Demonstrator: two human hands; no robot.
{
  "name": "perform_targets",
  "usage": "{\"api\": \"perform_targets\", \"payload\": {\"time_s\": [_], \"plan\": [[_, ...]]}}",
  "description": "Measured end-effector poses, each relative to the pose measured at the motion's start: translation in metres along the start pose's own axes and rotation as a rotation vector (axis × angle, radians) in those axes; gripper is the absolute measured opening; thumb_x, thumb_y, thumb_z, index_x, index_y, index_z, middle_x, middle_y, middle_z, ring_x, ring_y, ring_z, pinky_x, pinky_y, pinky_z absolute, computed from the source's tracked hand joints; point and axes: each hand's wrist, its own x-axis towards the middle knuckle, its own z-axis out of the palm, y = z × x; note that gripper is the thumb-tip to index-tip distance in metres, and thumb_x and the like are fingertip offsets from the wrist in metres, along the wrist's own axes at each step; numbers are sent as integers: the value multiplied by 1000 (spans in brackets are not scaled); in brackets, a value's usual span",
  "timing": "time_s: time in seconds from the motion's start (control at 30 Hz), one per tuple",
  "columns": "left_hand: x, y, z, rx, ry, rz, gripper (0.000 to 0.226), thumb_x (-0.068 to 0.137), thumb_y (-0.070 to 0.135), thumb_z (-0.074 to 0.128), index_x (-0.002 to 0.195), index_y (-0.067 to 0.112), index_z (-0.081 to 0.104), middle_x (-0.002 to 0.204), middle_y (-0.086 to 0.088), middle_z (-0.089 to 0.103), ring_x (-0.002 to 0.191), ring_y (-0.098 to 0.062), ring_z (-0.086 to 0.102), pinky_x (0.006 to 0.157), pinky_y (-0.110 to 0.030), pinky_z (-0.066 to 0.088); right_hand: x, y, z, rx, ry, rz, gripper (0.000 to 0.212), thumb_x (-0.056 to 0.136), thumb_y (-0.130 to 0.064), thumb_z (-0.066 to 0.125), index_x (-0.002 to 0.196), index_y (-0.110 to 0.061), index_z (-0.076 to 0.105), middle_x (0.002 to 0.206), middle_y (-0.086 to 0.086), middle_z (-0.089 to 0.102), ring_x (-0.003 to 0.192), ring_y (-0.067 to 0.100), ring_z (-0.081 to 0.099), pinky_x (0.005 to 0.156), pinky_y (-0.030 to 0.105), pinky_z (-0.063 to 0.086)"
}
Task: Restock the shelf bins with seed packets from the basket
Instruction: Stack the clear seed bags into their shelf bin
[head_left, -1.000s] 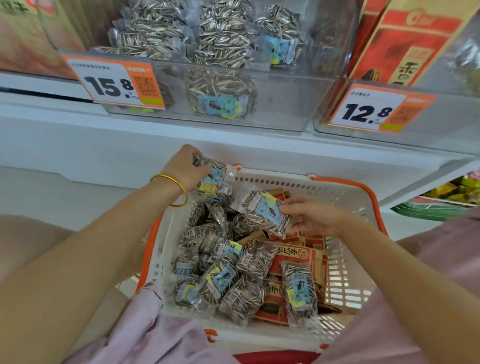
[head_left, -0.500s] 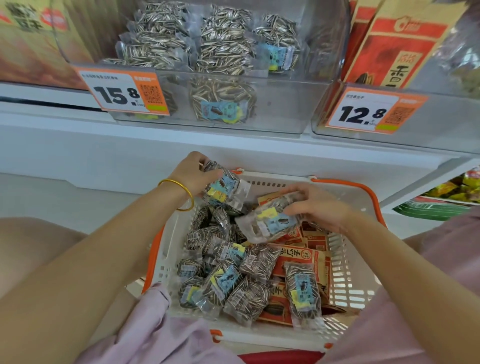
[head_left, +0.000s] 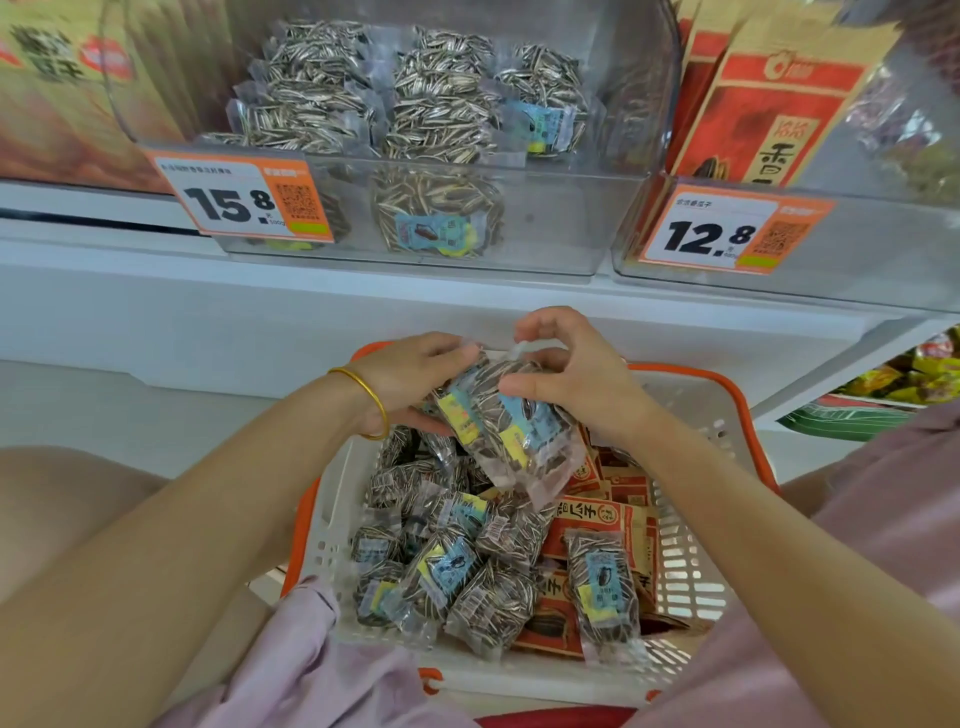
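A white basket (head_left: 691, 525) with orange rim rests on my lap, holding several clear packets of striped sunflower seeds (head_left: 452, 566) and red-and-tan paper seed packets (head_left: 597, 519). Above the basket's far end, my left hand (head_left: 410, 379) and my right hand (head_left: 576, 374) together grip a stack of clear seed packets (head_left: 498, 421) with blue and yellow labels. My left hand holds the stack from the left, my right from the top right. Above, a clear shelf bin (head_left: 561, 223) tagged 15.8 holds several of the same clear packets.
A second clear bin (head_left: 883, 260) tagged 12.8 at right holds tall red-and-tan paper bags (head_left: 769, 104). More tan bags stand at upper left. The white shelf edge (head_left: 363, 301) runs between bins and basket. Colourful packets (head_left: 914, 374) lie on a lower shelf at right.
My two hands, each holding a packet apart, came together over the basket's far end, and the packets are now stacked in one bundle held by both hands.
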Motion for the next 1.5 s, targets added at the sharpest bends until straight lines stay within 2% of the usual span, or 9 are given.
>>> {"api": "perform_targets", "payload": {"time_s": [0.2, 0.37, 0.57, 0.87, 0.97, 1.03, 1.2, 1.3, 1.5], "plan": [[-11, 6, 2, -75, -233, 43, 46, 77, 53, 50, 111, 24, 60, 108, 1, 69, 103, -17, 65, 87, -38, 54, 4, 0, 10, -5, 97, -137, 29, 68, -16, 80, 87, -24, 59, 114, -1, 54, 106, 17, 59, 88, 29, 50], [-15, 5, 6, -8, -271, 93, 43, 78, 23, 69, 118, 20, 56, 111, -2, 67, 103, -17, 65, 86, -34, 55, -5, -1, 6, 62, 14, -104, 11, 86, -20, 63, 96, -18, 59, 100, -6, 59, 88, 6, 62, 73, 20, 50], [-30, 23, 10, 55, -141, 190, 76, 61, 28, 74, 127, 9, 44, 118, -9, 60, 98, -17, 67, 80, -32, 57, -11, -19, -9, 83, -265, 174, 56, 82, -38, 67, 131, -38, 40, 121, -16, 54, 125, 18, 50, 89, 19, 50], [-72, 127, -34, 200, 102, 681, 48, 72, 40, 63, 116, 21, 58, 115, 2, 64, 104, -9, 61, 89, -23, 51, -8, -166, -36, -39, -148, -81, 62, 64, -23, 82, 117, -29, 48, 101, -16, 68, 89, -4, 65, 87, 21, 51], [-44, 160, -55, 118, 431, 804, 35, 88, 33, 54, 116, 12, 60, 112, -3, 61, 106, -13, 57, 99, -34, 45, 21, -214, -41, -366, 74, -88, 61, 74, -34, 76, 121, -23, 39, 106, -7, 59, 87, 1, 61, 77, 22, 52], [-13, 176, -62, 534, 591, 752, 29, 97, 17, 46, 116, 0, 60, 108, -16, 60, 105, -27, 55, 90, -27, 40, 46, -237, -41, -664, 136, -82, 68, 75, -37, 73, 127, -12, 37, 107, 1, 55, 85, 12, 54, 66, 27, 47], [50, 182, -65, 1197, 416, 511, 48, 98, 34, 29, 130, 2, 46, 135, -26, 43, 126, -37, 39, 104, -42, 32, 103, -251, -27, -1290, -198, 243, 44, 92, -25, 56, 130, -5, 46, 137, 16, 43, 118, 31, 47, 88, 35, 41], [64, 176, -71, 1371, 355, 312, 55, 101, 40, 22, 150, 18, 10, 158, -11, 3, 145, -28, 5, 117, -45, 11, 130, -242, -28, -1521, -259, 376, 32, 88, -34, 62, 107, -9, 55, 112, 13, 45, 104, 31, 51, 95, 38, 43], [58, 173, -74, 1402, 335, 260, 56, 101, 42, 17, 150, 22, 0, 158, -5, -11, 146, -22, -6, 117, -43, 3, 153, -214, -34, -1703, -233, 297, 89, 71, -57, 71, 140, -11, 38, 136, 7, 46, 114, 30, 53, 93, 42, 49]]}}
